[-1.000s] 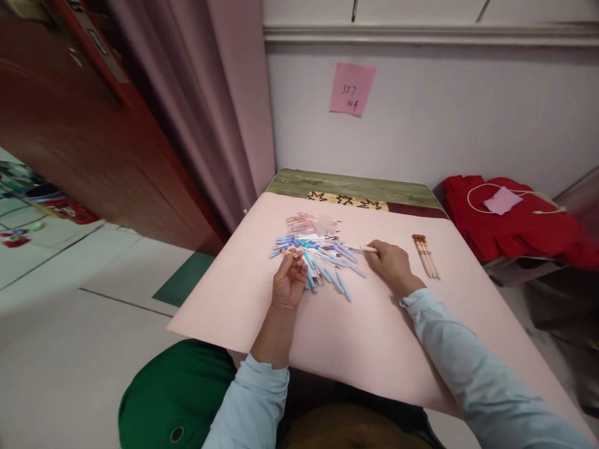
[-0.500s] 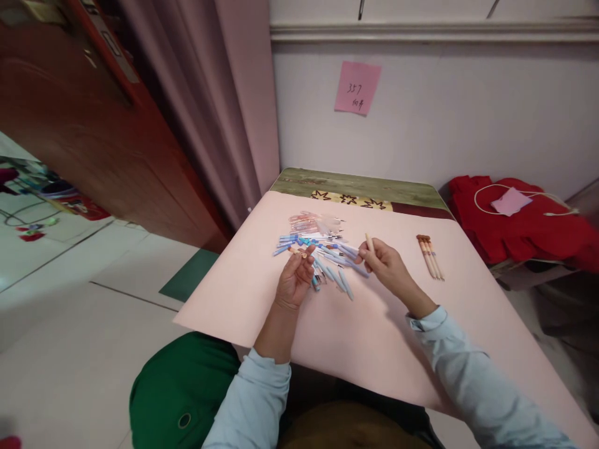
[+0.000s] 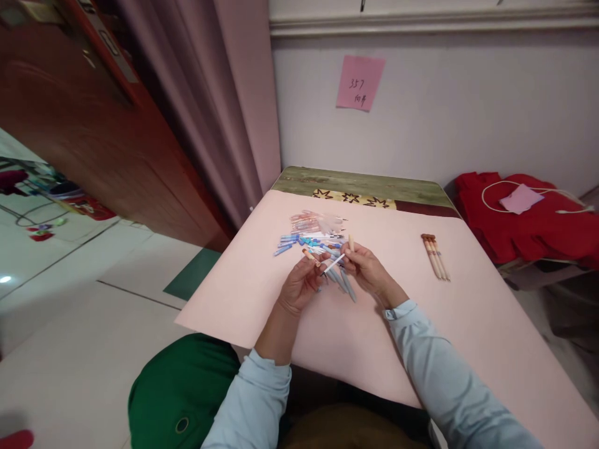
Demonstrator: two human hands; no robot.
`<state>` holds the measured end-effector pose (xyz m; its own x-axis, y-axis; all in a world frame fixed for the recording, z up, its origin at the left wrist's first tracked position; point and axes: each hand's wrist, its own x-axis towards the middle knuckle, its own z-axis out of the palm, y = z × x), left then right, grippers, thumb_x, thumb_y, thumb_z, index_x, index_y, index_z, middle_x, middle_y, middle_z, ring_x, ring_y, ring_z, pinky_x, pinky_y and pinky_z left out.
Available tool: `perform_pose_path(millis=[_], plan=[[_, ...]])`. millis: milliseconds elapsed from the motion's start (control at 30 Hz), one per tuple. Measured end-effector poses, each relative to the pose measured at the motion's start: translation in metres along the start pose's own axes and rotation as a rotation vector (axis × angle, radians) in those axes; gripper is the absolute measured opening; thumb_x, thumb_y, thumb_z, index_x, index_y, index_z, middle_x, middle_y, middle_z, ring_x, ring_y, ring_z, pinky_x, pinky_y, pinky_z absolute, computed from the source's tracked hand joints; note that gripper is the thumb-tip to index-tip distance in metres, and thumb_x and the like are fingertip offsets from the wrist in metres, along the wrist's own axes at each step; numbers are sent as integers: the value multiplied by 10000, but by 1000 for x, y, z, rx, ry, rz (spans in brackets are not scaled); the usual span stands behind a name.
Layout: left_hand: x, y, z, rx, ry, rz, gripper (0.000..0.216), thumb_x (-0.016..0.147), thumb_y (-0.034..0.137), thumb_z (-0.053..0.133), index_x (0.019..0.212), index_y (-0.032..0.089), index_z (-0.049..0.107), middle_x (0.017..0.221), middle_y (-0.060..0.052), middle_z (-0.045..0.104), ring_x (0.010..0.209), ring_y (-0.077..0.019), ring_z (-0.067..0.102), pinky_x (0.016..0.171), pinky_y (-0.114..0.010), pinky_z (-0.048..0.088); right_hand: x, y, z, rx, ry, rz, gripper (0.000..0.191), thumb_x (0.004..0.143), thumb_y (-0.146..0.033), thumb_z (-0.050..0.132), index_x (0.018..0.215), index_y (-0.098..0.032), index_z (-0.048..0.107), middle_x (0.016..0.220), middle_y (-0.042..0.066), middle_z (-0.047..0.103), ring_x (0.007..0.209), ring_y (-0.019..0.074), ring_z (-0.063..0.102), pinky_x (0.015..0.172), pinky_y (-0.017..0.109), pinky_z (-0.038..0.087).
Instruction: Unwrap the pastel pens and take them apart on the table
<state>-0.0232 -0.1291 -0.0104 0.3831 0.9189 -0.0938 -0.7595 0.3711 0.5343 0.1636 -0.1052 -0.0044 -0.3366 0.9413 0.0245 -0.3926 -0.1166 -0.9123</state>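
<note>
My left hand point(image 3: 303, 284) is closed, pinching a beige pen barrel point(image 3: 309, 255) with a brown top. My right hand point(image 3: 367, 268) is closed too; it holds a short cream pen part point(image 3: 351, 242) upright between thumb and finger. A thin white pen refill point(image 3: 334, 264) slants between the two hands, its upper end at my right fingertips and its dark tip near my left fingers. Under and behind my hands lie loose pen parts: pink clear barrels point(image 3: 311, 221), blue barrels point(image 3: 287, 242) and pale blue ones point(image 3: 347, 287).
A few brown-topped beige pens point(image 3: 436, 257) lie side by side on the right of the pink-covered table point(image 3: 224, 293). Beyond the right edge sits a red cloth point(image 3: 496, 224) with a white cord. A green stool point(image 3: 182, 386) stands at the front left, and a brown door point(image 3: 121, 143) at left.
My right hand has moved left, close to my left hand. The white refill now shows between them. My left hand stays near the same place, its barrel now tilted into clearer view.
</note>
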Motion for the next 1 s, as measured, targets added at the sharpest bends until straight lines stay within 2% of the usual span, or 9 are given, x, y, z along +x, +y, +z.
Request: perform_pose_path(millis=[100, 300, 433, 500, 600, 733, 800, 900, 1000], plan=[[1, -1, 3, 33, -32, -41, 176, 777, 206, 731, 895, 106, 646, 1039, -95, 661, 707, -70, 595, 505, -113, 489, 1, 1, 2, -80, -2, -34, 266, 828, -447, 672, 861, -197, 590, 579, -76, 345, 495, 72, 234, 469, 227, 189], [1, 0, 9, 37, -16, -131, 223, 716, 171, 778, 879, 107, 640, 910, -55, 617, 641, -37, 526, 432, -73, 385, 2, 1, 13, -310, 113, -66, 358, 802, -556, 643, 909, -217, 599, 555, -75, 346, 492, 92, 296, 465, 232, 241], [1, -1, 10, 49, 10, -153, 212, 731, 177, 774, 877, 106, 638, 769, -17, 574, 609, -38, 524, 450, -81, 403, 0, -2, 19, -373, 145, -105, 351, 813, -544, 628, 919, -209, 627, 561, -65, 383, 501, 97, 337, 474, 234, 280], [1, -1, 11, 61, 10, -156, 209, 736, 177, 770, 885, 106, 642, 785, -32, 603, 624, -50, 554, 468, -91, 425, -2, -4, 22, -355, 146, -101, 351, 820, -529, 626, 965, -209, 637, 594, -51, 442, 523, 104, 393, 493, 236, 330], [1, -2, 11, 101, -19, -150, 206, 737, 177, 769, 890, 97, 655, 938, -93, 669, 634, -52, 578, 475, -98, 444, -3, -3, 23, -316, 135, -82, 367, 827, -518, 625, 1025, -209, 638, 656, -32, 526, 572, 116, 473, 547, 248, 406], [1, -4, 9, 131, -34, -165, 203, 758, 170, 751, 920, 78, 670, 948, -121, 695, 616, -58, 597, 523, -120, 505, -1, 2, 23, -369, 140, -100, 380, 843, -501, 612, 1059, -189, 642, 615, -51, 500, 544, 104, 444, 560, 242, 408], [2, -4, 8, 91, 8, -139, 155, 787, 143, 716, 917, 77, 664, 926, -115, 699, 638, -71, 624, 567, -134, 537, -1, 3, 23, -453, 179, -125, 386, 868, -504, 570, 1078, -188, 638, 643, -35, 536, 571, 118, 473, 573, 244, 409], [5, 0, 9, -76, 146, 11, 67, 865, 103, 606, 920, 92, 643, 951, -102, 700, 705, -74, 661, 645, -133, 561, -6, -1, 22, -737, 285, -195, 356, 899, -504, 512, 1041, -208, 649, 787, 15, 637, 692, 157, 554, 629, 253, 415], [9, 7, 10, -277, 287, 215, 179, 942, 65, 452, 947, 113, 624, 946, -71, 700, 762, -53, 676, 733, -126, 564, -18, -11, 21, -1069, 296, -186, 308, 923, -484, 471, 1032, -241, 626, 747, 6, 640, 668, 174, 563, 612, 255, 374]])
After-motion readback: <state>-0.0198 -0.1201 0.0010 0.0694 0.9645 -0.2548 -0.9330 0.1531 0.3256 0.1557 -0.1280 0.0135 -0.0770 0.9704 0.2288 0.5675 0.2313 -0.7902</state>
